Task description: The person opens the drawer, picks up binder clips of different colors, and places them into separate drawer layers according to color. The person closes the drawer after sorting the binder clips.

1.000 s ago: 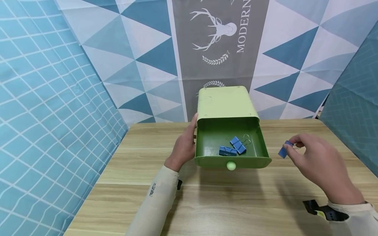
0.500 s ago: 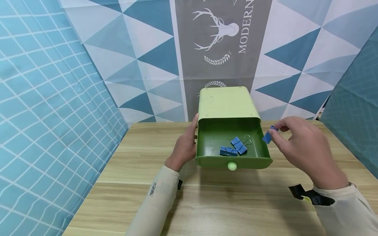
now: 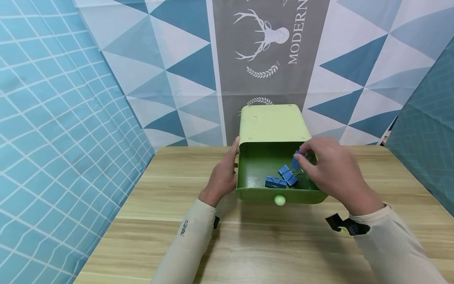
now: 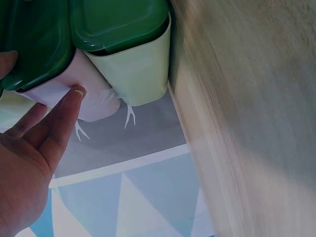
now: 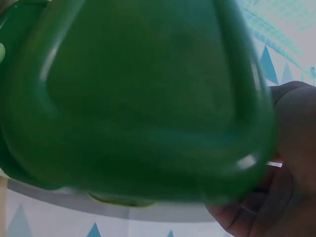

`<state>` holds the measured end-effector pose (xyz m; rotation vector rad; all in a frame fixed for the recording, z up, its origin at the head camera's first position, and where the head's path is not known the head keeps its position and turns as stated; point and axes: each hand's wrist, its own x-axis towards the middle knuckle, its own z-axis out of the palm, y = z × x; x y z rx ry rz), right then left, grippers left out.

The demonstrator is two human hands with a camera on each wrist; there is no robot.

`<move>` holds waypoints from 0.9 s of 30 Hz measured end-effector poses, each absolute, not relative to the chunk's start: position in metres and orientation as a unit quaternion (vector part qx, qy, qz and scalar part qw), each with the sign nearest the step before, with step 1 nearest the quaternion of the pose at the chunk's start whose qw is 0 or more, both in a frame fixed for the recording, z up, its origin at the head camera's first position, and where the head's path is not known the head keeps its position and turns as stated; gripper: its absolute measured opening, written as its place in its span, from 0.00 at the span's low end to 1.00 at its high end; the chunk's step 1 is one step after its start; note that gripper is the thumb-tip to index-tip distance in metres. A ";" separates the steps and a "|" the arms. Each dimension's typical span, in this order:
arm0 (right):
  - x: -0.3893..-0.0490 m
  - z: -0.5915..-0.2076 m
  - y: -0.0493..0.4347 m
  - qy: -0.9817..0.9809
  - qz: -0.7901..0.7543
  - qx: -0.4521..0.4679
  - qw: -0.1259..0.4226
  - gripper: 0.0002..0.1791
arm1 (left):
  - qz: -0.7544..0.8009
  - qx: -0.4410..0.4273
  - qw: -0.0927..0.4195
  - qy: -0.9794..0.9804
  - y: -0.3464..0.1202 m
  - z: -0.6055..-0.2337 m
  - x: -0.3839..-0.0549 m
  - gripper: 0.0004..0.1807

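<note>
A pale green drawer unit [image 3: 274,123] stands on the table with its top drawer [image 3: 253,161] pulled out. Blue binder clips [image 3: 275,182] lie inside near the drawer's front. My right hand [image 3: 331,171] reaches over the drawer's right side and pinches another blue binder clip [image 3: 296,163] between thumb and fingertips, above the ones lying there. Extended fingers of my left hand [image 3: 222,177] rest along the unit's left side; the left wrist view shows them against a pink casing [image 4: 94,96]. In the right wrist view, the drawer's green body hides the held clip and part of that hand.
A round pale green knob [image 3: 280,200] sticks out from the drawer front. Lower drawers with green fronts [image 4: 37,42] show in the left wrist view. Behind the wooden table [image 3: 170,189] hangs a patterned cloth [image 3: 191,63]; a blue checked cloth [image 3: 64,138] borders the left.
My right hand has moved left from beside the drawer to over it, carrying the pinched binder clip. My left hand has stayed on the unit's side.
</note>
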<state>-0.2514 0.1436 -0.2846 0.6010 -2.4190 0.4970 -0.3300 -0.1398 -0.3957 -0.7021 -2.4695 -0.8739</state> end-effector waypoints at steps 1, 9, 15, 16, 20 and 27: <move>-0.253 -0.285 0.142 -0.909 0.186 0.231 0.294 0.07 | -0.315 -0.253 0.213 -0.890 -0.140 -0.396 -0.330 0.55; -0.267 -0.292 0.131 -0.898 0.158 0.284 0.295 0.05 | -0.315 -0.251 0.215 -0.890 -0.141 -0.397 -0.329 0.57; -0.270 -0.296 0.125 -0.902 0.144 0.304 0.270 0.05 | -0.314 -0.253 0.215 -0.890 -0.141 -0.398 -0.329 0.58; -0.270 -0.296 0.124 -0.904 0.143 0.304 0.264 0.05 | -0.315 -0.252 0.214 -0.890 -0.141 -0.397 -0.329 0.58; -0.271 -0.297 0.121 -0.909 0.140 0.304 0.249 0.05 | -0.314 -0.248 0.208 -0.893 -0.141 -0.397 -0.329 0.58; -0.269 -0.296 0.120 -0.909 0.136 0.306 0.246 0.06 | -0.316 -0.246 0.206 -0.893 -0.141 -0.397 -0.329 0.58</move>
